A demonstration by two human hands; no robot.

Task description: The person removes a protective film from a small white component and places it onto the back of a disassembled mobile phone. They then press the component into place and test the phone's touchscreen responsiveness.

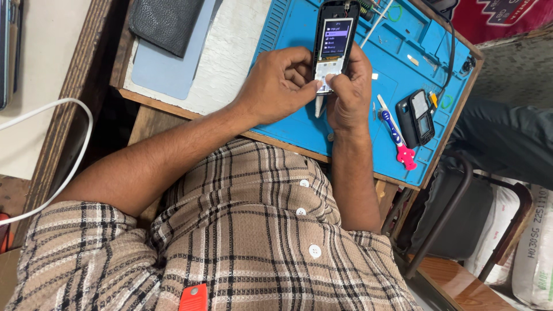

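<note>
Right now both hands meet over the blue work mat (299,124), sharing one small phone (336,40) with its front cover off. The left hand (279,83) is curled nearly closed, thumb and forefinger pinching the phone's lower left edge; the right hand (349,92) wraps the lower right side, thumb pressed onto the pale keypad area. The phone stands lengthwise away from the person, black-framed, its small screen lit with a menu list and one row highlighted purple. A thin pale tool (319,106) pokes out below the hands, though I cannot tell which hand grips it.

Just beyond the right hand lies a blue-and-pink toothbrush (396,137) on the mat, and next to it a second dark phone (416,117) with a black cable (451,55) running off toward the mat's far corner. Out past the left hand sits a grey-blue pad (164,69) with a black leather pouch (164,22) resting on it. Further right of the right hand, a white sack (533,247) with dark printing leans by a chair.
</note>
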